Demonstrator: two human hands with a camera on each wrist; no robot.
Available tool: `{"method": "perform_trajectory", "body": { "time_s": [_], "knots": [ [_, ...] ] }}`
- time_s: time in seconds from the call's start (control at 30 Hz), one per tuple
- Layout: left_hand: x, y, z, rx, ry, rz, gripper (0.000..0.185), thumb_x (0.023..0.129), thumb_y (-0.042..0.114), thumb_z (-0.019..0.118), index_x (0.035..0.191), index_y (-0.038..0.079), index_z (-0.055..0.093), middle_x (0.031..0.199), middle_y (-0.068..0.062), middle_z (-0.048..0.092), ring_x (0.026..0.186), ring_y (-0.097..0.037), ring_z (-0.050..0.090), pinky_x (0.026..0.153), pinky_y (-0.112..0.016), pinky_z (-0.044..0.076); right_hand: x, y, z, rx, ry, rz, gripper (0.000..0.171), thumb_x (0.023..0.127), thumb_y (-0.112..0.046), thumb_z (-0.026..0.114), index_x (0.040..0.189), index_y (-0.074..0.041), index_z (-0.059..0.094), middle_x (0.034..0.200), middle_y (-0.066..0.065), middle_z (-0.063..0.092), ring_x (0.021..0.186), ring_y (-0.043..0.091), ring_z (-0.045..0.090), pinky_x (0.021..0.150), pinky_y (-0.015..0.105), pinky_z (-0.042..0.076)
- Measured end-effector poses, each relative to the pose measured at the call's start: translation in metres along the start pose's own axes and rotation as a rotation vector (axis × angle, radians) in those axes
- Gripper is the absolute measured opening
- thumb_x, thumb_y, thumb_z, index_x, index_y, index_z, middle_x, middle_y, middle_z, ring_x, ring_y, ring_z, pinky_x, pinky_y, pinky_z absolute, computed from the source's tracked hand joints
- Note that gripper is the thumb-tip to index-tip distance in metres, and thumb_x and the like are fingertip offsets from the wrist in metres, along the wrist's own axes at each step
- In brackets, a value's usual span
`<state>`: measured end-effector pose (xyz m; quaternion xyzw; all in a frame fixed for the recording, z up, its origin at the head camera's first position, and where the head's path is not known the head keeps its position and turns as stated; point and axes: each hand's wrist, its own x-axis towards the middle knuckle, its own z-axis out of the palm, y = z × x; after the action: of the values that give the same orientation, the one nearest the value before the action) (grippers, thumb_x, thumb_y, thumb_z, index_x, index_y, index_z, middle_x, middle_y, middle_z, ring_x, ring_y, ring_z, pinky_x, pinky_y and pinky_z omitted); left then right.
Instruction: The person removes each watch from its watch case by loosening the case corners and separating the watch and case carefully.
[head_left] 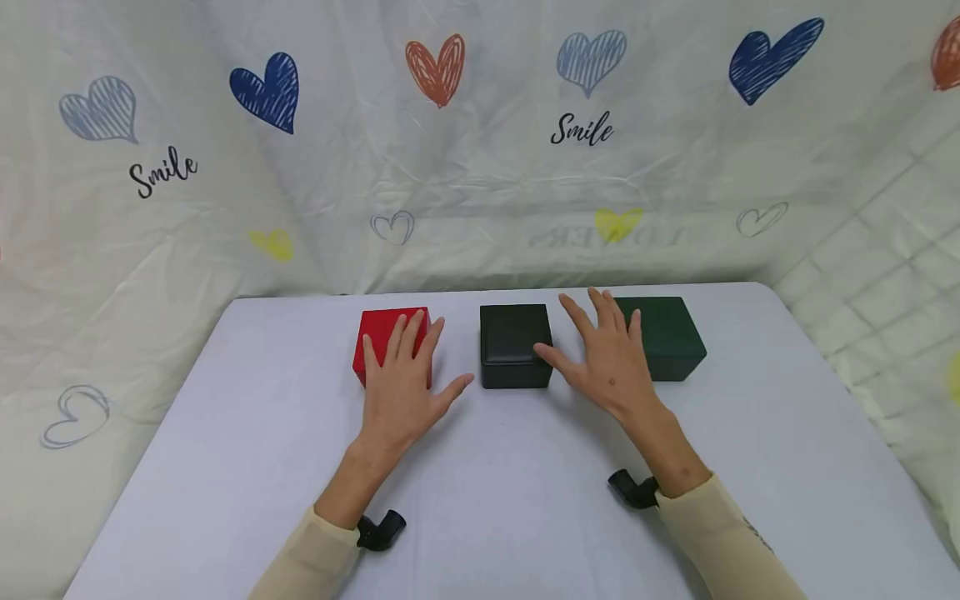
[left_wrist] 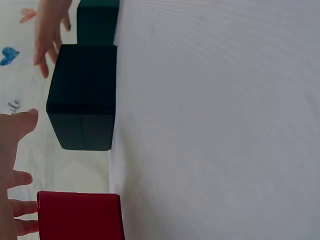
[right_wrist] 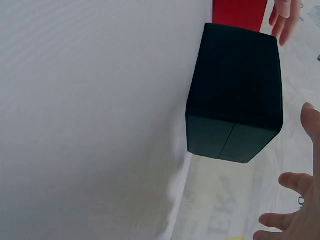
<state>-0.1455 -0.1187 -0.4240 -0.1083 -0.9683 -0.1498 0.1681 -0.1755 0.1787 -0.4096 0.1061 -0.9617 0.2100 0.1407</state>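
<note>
Three closed boxes stand in a row on the table: a red box (head_left: 390, 333), a black box (head_left: 514, 343) and a dark green box (head_left: 666, 335). My left hand (head_left: 411, 367) is spread flat with straight fingers over the red box's top; I cannot tell whether it touches. My right hand (head_left: 592, 346) hovers open between the black and green boxes, thumb by the black box's right edge. The left wrist view shows the red box (left_wrist: 80, 216), black box (left_wrist: 82, 97) and my left fingers (left_wrist: 17, 205). In the right wrist view the black box (right_wrist: 235, 90) fills the centre.
The pale table (head_left: 480, 517) has rounded far corners and bare surface in front of the boxes. A white cloth printed with hearts (head_left: 270, 87) hangs close behind and at both sides. Black wrist camera mounts (head_left: 381, 530) sit under both forearms.
</note>
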Motion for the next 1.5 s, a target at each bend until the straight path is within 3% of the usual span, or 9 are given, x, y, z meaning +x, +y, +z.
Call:
{"method": "perform_trajectory", "body": {
  "time_s": [0.27, 0.5, 0.67, 0.9, 1.5],
  "knots": [
    [0.0, -0.007, -0.005, -0.045, 0.125, 0.03, 0.079, 0.084, 0.051, 0.079, 0.152, 0.019, 0.053, 0.155, -0.011, 0.052, 0.144, -0.031, 0.048, 0.124, -0.069, 0.029, 0.005, -0.008, -0.003, 0.065, -0.014, -0.02, 0.082, 0.092, -0.063, 0.069, 0.159, -0.024, 0.044, 0.166, 0.02, 0.035, 0.158, 0.038, 0.028, 0.125, 0.076, 0.012],
    [0.0, -0.016, -0.006, -0.078, 0.166, 0.03, 0.073, 0.084, 0.042, 0.082, 0.147, 0.016, 0.057, 0.15, -0.011, 0.056, 0.14, -0.031, 0.051, 0.119, -0.064, 0.041, 0.01, -0.015, -0.001, 0.106, -0.015, -0.063, 0.076, 0.095, -0.057, 0.07, 0.156, -0.018, 0.048, 0.163, 0.02, 0.04, 0.154, 0.038, 0.034, 0.126, 0.074, 0.014],
    [-0.002, -0.022, -0.009, -0.11, 0.176, 0.01, 0.075, 0.081, 0.037, 0.086, 0.146, 0.014, 0.057, 0.15, -0.011, 0.055, 0.138, -0.032, 0.052, 0.113, -0.061, 0.049, 0.011, -0.021, 0.001, 0.155, 0.036, -0.125, 0.067, 0.095, -0.047, 0.074, 0.149, -0.012, 0.055, 0.157, 0.021, 0.048, 0.149, 0.04, 0.041, 0.125, 0.072, 0.022],
    [-0.004, -0.031, -0.014, -0.151, 0.19, -0.016, 0.072, 0.082, 0.034, 0.085, 0.145, 0.013, 0.058, 0.149, -0.012, 0.055, 0.139, -0.033, 0.051, 0.112, -0.061, 0.05, 0.015, -0.028, 0.007, 0.207, 0.102, -0.199, 0.057, 0.095, -0.038, 0.076, 0.141, -0.009, 0.061, 0.151, 0.018, 0.056, 0.14, 0.041, 0.05, 0.12, 0.063, 0.036],
    [-0.015, -0.058, -0.016, -0.239, 0.146, -0.119, 0.078, 0.082, 0.038, 0.085, 0.148, 0.012, 0.054, 0.156, -0.012, 0.048, 0.143, -0.034, 0.045, 0.104, -0.061, 0.056, 0.015, -0.046, 0.012, 0.285, 0.032, -0.196, 0.054, 0.095, -0.039, 0.076, 0.14, -0.011, 0.062, 0.151, 0.011, 0.056, 0.14, 0.035, 0.053, 0.117, 0.058, 0.044]
  ]
}}
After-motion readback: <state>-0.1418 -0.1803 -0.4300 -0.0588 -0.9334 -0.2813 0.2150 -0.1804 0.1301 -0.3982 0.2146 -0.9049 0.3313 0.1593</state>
